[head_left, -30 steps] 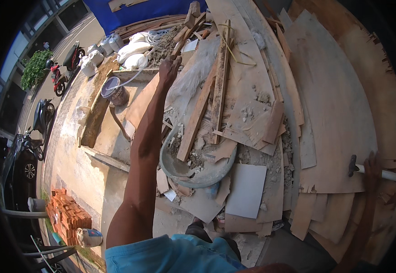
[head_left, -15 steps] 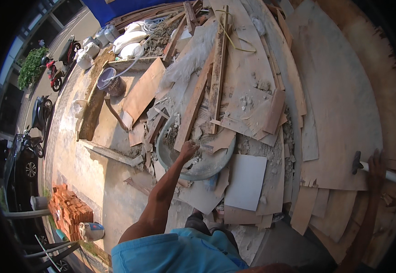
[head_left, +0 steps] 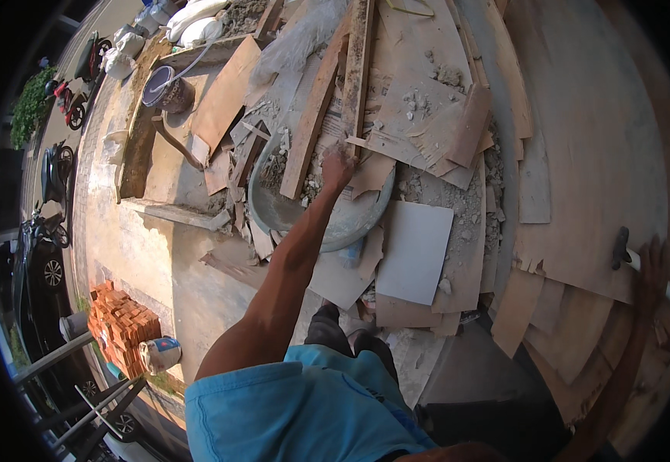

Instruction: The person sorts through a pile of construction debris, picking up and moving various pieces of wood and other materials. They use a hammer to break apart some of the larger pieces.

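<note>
My left hand (head_left: 338,167) reaches out over a round grey-green basin (head_left: 350,240) that holds rubble and broken boards. It is at the lower end of a long, stained wooden beam (head_left: 359,73); its fingers are blurred, and whether they grip the beam I cannot make out. A second wooden beam (head_left: 315,123) slants into the basin just left of that hand. Out at the right, my right hand (head_left: 649,271) is closed round the pale handle of a hammer (head_left: 621,248) with a dark head, over plywood sheets (head_left: 573,231).
A white panel (head_left: 416,250) lies in front of the basin. Torn plywood and debris spread around it. A bucket (head_left: 169,90) stands at the upper left near white sacks (head_left: 198,31). Stacked bricks (head_left: 121,319), a white pail (head_left: 159,355) and parked motorbikes (head_left: 56,175) are farther left.
My left hand has moved farther out, from the near end of one beam to the end of the stained one. The view has shifted, and my right hand keeps hold of the hammer.
</note>
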### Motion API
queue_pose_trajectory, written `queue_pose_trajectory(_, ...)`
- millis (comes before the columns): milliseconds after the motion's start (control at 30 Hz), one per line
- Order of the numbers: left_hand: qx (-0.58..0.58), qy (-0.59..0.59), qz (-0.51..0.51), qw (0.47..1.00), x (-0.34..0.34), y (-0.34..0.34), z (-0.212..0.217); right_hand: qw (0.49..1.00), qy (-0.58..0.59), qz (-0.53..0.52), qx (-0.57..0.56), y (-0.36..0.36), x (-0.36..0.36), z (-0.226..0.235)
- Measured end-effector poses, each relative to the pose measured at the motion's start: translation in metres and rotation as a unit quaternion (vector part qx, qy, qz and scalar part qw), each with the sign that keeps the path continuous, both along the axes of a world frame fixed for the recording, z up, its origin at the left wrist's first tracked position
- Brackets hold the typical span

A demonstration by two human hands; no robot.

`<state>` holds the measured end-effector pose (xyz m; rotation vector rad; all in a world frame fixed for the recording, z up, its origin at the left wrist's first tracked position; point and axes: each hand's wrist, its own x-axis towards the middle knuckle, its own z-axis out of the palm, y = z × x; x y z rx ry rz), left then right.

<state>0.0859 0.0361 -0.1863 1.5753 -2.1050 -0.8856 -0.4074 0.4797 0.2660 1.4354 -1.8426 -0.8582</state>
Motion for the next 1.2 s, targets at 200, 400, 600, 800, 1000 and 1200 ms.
queue_pose_trajectory(200,0.043,-0.042,0.071,0.996,-0.022,-0.010,-0.013,1.000,0.000,0.000,-0.018,-0.004,0.003,0.001)
queue_pose_trajectory(400,0.009,-0.104,0.065,0.992,0.004,-0.020,0.019,0.999,-0.010,0.021,-0.026,-0.009,0.006,0.002)
queue_pose_trajectory(600,0.091,0.037,0.034,0.995,0.069,-0.057,0.076,0.999,-0.004,-0.048,-0.014,-0.010,0.009,-0.001)
queue_pose_trajectory(800,0.390,0.284,-0.002,0.876,0.070,-0.079,0.134,0.999,-0.019,-0.010,-0.033,-0.016,0.016,-0.001)
queue_pose_trajectory(1000,0.336,0.288,0.010,0.897,0.073,-0.051,0.183,0.999,-0.030,0.001,-0.043,-0.010,0.012,-0.002)
queue_pose_trajectory(1200,0.374,0.331,0.026,0.866,0.152,0.030,0.199,0.998,-0.045,-0.006,-0.054,-0.014,0.014,-0.004)
